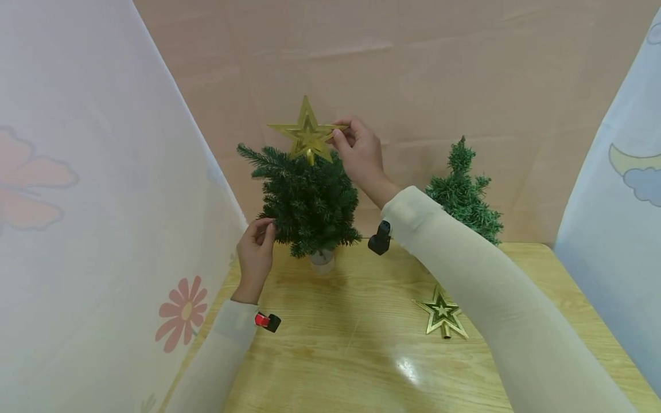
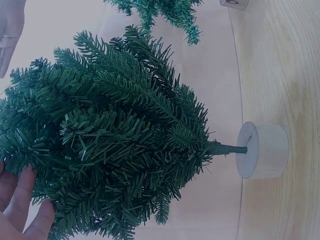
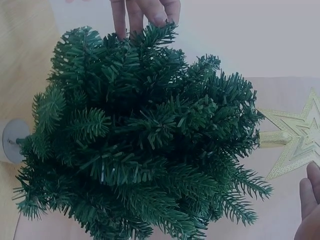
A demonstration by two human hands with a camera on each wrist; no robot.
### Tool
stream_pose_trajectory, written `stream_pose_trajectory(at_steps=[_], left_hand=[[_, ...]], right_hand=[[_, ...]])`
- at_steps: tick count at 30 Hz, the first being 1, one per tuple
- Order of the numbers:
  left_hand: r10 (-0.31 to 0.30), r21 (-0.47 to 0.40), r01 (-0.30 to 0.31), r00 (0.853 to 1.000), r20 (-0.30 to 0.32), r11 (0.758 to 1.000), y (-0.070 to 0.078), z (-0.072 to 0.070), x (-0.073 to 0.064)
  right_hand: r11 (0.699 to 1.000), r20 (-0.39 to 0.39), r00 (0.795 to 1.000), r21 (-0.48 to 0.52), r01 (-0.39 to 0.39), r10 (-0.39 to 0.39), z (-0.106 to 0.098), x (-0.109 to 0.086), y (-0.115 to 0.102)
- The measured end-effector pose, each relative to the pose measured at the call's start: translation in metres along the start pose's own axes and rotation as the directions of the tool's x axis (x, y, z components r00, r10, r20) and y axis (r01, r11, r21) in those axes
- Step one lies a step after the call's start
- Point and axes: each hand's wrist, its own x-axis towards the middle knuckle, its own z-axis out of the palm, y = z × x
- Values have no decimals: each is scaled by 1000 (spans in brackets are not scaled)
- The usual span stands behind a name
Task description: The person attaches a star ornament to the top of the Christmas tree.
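A gold star tree topper [image 1: 308, 135] stands upright at the top of a dark green artificial Christmas tree [image 1: 310, 201]. My right hand [image 1: 361, 152] pinches the star's right-hand point between thumb and fingers. In the right wrist view, the star's socket [image 3: 274, 139] meets the top foliage; whether a stem is inside is hidden. At the tree's left side, my left hand [image 1: 254, 255] holds the outer branch tips between thumb and fingers. The left wrist view has its fingers [image 2: 22, 192] against the needles. The tree's white round base [image 2: 265, 150] sits on the table.
A second, lighter green tree [image 1: 465, 192] stands at the right, partly behind my right sleeve. Another gold star [image 1: 441, 311] lies on the wooden table [image 1: 320, 344] in front of it. Printed cloth walls flank both sides, with a beige cloth [image 1: 413, 74] behind.
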Motion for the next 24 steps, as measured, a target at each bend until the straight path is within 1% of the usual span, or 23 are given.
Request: stream_pose_trajectory(at_steps=[3, 7, 12, 20, 24], left_hand=[[4, 3, -4, 1000, -6, 1000, -1, 0, 0], [7, 4, -7, 1000, -12, 1000, 0, 0, 0], [3, 9, -3, 1000, -9, 1000, -1, -1, 0], [25, -2, -25, 1000, -3, 1000, -3, -1, 2], [25, -1, -25, 1000, -3, 1000, -2, -2, 1]], right_hand=[[998, 7, 999, -52, 40, -40, 0, 0, 2], [994, 13, 997, -74, 79, -79, 0, 0, 3], [993, 8, 996, -83, 89, -89, 0, 0, 5], [988, 8, 997, -128, 82, -82, 2, -1, 8], [990, 4, 997, -117, 75, -75, 2, -2, 9]])
